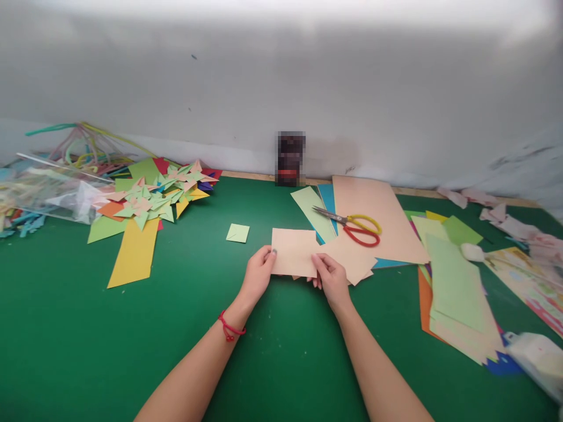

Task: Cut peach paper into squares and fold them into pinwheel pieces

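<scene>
Between my two hands is a pale peach sheet of paper [294, 252], roughly rectangular and held up a little above the green table. My left hand [259, 271] pinches its left edge, thumb on top. At the right edge, my right hand [331, 274] grips the same sheet, with fingertips showing beneath it. More peach paper pieces [349, 261] lie just behind and beside my right hand. A small light-green paper square [238, 233] rests on the table to the left of my left hand. Scissors [345, 221] with one yellow and one red handle lie beyond the held sheet.
A large peach sheet [373, 217] sits under the scissors. On the left are folded paper stars [152, 196], a yellow strip [134, 255] and a clear plastic bag [57, 187]. Stacked coloured papers [457, 287] and a white device [536, 354] lie at right. A wall rises behind.
</scene>
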Available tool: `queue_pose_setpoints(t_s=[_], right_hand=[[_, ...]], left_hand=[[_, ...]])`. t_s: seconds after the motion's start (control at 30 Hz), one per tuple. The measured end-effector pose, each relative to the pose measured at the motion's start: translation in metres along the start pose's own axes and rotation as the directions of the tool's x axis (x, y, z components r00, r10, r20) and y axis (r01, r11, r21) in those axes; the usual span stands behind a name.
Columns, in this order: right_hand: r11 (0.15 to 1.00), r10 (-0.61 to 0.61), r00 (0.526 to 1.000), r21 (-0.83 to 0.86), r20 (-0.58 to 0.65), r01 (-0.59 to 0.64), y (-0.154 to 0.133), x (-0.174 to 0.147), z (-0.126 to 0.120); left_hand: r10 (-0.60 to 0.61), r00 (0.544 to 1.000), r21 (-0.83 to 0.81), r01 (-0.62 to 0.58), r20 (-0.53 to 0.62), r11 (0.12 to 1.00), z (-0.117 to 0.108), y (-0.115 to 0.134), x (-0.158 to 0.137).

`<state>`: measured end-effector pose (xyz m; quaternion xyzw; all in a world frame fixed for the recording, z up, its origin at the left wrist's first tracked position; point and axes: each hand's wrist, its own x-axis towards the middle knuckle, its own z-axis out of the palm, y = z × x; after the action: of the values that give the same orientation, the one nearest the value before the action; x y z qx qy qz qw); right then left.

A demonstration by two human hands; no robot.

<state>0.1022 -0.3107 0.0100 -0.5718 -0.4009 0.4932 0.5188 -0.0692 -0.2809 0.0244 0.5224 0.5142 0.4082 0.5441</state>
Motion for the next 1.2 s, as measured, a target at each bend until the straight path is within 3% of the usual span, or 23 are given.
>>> queue_pose_setpoints(t_s=[0.13,0.23,0.33,0.47,0.7,0.83,0.93,1.1,1.2], right_hand=[[1.0,-0.008,1.0,-0.005,0.006,0.008,0.0,0.0,0.001],[1.0,-0.011,1.0,0.004,-0.009,0.011,0.0,0.0,0.001],[0.999,-0.015,0.999,0.029,-0.045,0.016,0.001,0.0,0.0],[0.995,-0.024,0.997,0.093,-0.071,0.031,0.002,0.0,-0.002],[0.99,-0.029,0.999,0.138,-0.037,0.034,0.004,0.001,-0.002],[0.99,-0.036,0.999,0.136,-0.013,0.037,0.005,0.0,-0.004],[0.989,-0.048,0.999,0.144,0.008,0.047,0.005,0.0,-0.004],[0.989,-0.067,0.997,0.136,0.037,0.062,0.001,-0.001,-0.001],[0.991,-0.092,0.996,0.096,0.022,0.089,-0.001,-0.002,0.002]], left_hand=[[0.075,0.997,-0.076,-0.073,0.033,0.994,-0.002,0.0,0.0],[0.208,0.975,0.077,-0.214,0.074,0.974,-0.004,0.004,-0.001],[0.332,0.932,0.281,-0.36,0.142,0.89,-0.006,0.007,-0.002],[0.421,0.876,0.435,-0.483,0.237,0.76,-0.004,0.007,-0.007],[0.523,0.796,0.601,-0.587,0.306,0.543,-0.002,0.004,-0.008],[0.578,0.762,0.633,-0.606,0.291,0.481,-0.004,0.0,-0.006],[0.614,0.758,0.611,-0.597,0.219,0.52,-0.006,-0.002,-0.005],[0.463,0.885,0.402,-0.44,0.043,0.803,-0.005,0.005,-0.006],[0.368,0.93,0.233,-0.356,-0.006,0.905,-0.002,0.008,-0.004]])
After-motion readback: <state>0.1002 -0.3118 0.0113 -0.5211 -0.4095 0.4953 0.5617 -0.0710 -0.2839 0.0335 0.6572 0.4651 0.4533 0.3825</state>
